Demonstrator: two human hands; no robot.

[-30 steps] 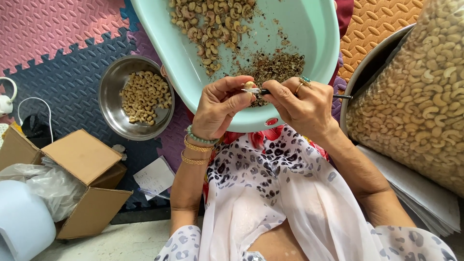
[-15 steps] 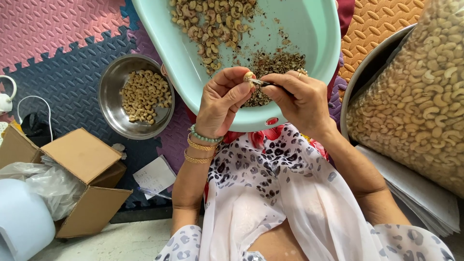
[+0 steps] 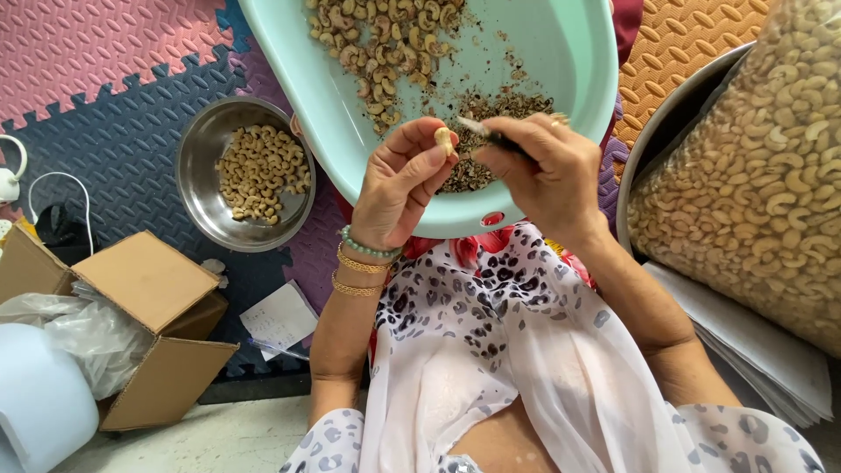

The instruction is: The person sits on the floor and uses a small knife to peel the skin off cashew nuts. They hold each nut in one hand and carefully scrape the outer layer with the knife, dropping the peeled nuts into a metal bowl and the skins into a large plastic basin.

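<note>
Interlocking foam floor mats (image 3: 105, 52) in pink, dark blue and orange lie underneath. At far left an open brown cardboard box (image 3: 140, 324) holds clear plastic; a steel bowl (image 3: 197, 201) of pale cashews sits beyond it. The left hand (image 3: 399, 188) pinches one pale, curved cashew kernel (image 3: 445, 140) between thumb and fingertips, above a mint-green basin (image 3: 561, 52). The right hand (image 3: 547, 171) grips a small knife (image 3: 482, 133), its tip just beside the kernel. A large clear bag (image 3: 762, 166) of cashews fills the right.

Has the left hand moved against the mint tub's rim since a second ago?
Yes. The left hand has lifted slightly, up the picture over the mint tub rim, turning the pale cashew upward, apart from the small tool in the right hand.
</note>
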